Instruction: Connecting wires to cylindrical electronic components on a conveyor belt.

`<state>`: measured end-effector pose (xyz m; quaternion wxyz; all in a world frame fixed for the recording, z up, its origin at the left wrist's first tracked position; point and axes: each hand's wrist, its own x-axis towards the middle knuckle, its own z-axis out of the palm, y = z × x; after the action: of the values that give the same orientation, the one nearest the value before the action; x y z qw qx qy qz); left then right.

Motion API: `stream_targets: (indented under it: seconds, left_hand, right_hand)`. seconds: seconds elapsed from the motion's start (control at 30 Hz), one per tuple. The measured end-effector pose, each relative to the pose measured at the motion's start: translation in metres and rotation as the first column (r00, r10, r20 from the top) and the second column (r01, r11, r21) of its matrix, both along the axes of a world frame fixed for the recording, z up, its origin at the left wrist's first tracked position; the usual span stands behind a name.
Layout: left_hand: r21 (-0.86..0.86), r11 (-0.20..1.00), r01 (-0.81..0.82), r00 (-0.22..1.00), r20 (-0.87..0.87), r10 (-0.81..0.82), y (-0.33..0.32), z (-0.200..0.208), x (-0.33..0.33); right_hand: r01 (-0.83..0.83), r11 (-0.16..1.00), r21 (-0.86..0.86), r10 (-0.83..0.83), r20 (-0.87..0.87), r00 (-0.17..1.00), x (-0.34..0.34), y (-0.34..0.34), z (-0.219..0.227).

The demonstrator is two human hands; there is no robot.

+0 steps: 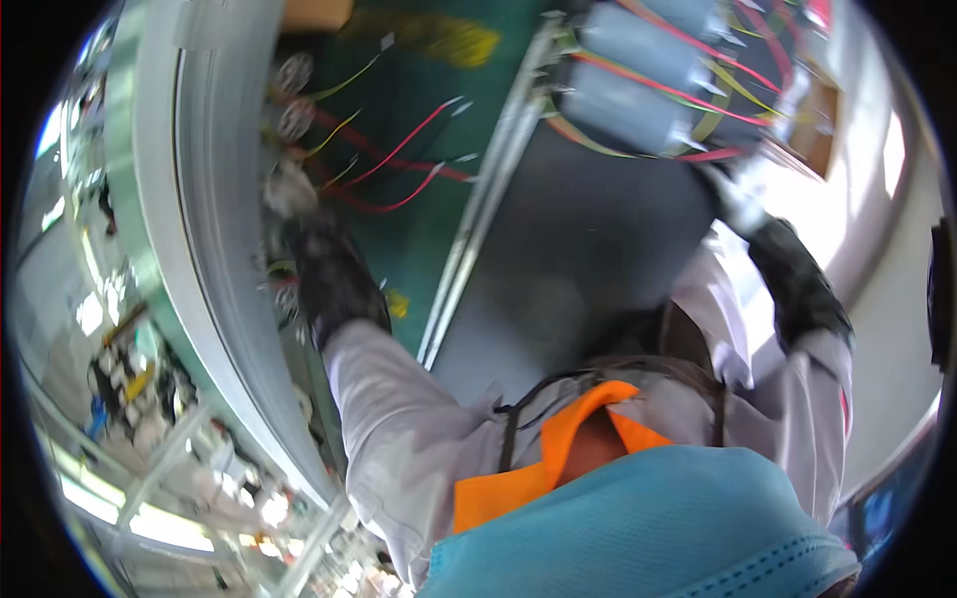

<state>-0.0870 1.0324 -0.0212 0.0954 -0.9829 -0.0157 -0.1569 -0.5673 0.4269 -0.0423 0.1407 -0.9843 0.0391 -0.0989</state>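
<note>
1. So, nearest: blue face mask [638, 523] along the lower edge; orange collar [553, 463] just above it; grey work sleeves [399, 399] reach out either side, black covers [334, 269] over the forearms.
2. Left hand [291, 189], pale and smeared by blur, at the row of round parts [295, 118] beside the metal rail [204, 199]; can't tell if its fingers are closed on anything.
3. Right hand [743, 202], also blurred, pale with some black; just below the right-hand ends of the cylinder wires; grasping or released, can't tell.
4. Loose red wires [411, 143] and yellow-green wires [344, 82] run from the round parts, just right of the left hand, over a green surface [399, 249]; pale tips on several ends.
5. Dark grey panel [558, 259] between the two arms; slim metal strip [483, 204] slants along its left edge.
6. Grey cylinders [638, 105] side by side beyond the panel; red and yellow cylinder wires [698, 100] cross them toward a brown block [819, 130] at right.
7. Farther: brown box [317, 12] at the top edge; cluttered area [140, 389] beyond the rail at left, details too small.
</note>
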Motion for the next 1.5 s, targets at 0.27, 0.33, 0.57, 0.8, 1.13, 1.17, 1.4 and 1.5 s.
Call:
stream_targets:
  seconds: [0.27,0.33,0.57,0.8,1.13,1.17,1.4,1.5]
  left_hand:
    - [-0.563,0.720,0.406,0.887,0.052,-0.459,-0.318,0.100,-0.380]
    - [-0.595,0.637,0.491,0.812,0.048,-0.582,-0.400,0.107,-0.432]
    - [-0.593,0.649,0.477,0.590,-0.331,-0.736,-0.602,0.029,-0.515]
    - [-0.773,0.625,0.107,0.581,-0.462,-0.670,-0.740,-0.008,-0.595]
    - [-0.717,0.678,-0.160,0.340,-0.685,-0.644,-1.012,-0.101,-0.517]
    - [-0.759,0.603,-0.246,0.403,-0.646,-0.648,-1.049,-0.090,-0.493]
    - [-0.884,0.395,-0.249,0.833,-0.404,-0.379,-1.147,-0.024,-0.346]
    - [-0.911,0.389,-0.136,0.967,-0.208,-0.147,-1.180,-0.025,-0.277]
  right_hand:
    - [-0.026,0.941,0.338,0.097,-0.194,0.976,0.001,0.003,0.012]
    - [-0.068,0.905,0.419,0.168,-0.207,0.964,-0.032,0.014,0.034]
    - [-0.138,0.946,0.295,0.224,-0.283,0.933,-0.191,-0.204,0.076]
    - [-0.102,0.845,0.525,0.013,0.170,0.985,-0.155,-0.457,0.114]
    - [0.722,0.653,0.229,-0.307,-0.791,0.529,-0.321,-0.919,-0.038]
    - [0.758,0.622,0.197,-0.344,-0.801,0.490,-0.319,-0.963,-0.027]
    - [0.836,0.499,0.230,-0.330,-0.841,0.429,-0.224,-1.147,0.006]
    - [0.804,0.524,0.282,-0.261,-0.845,0.466,-0.148,-1.202,-0.002]
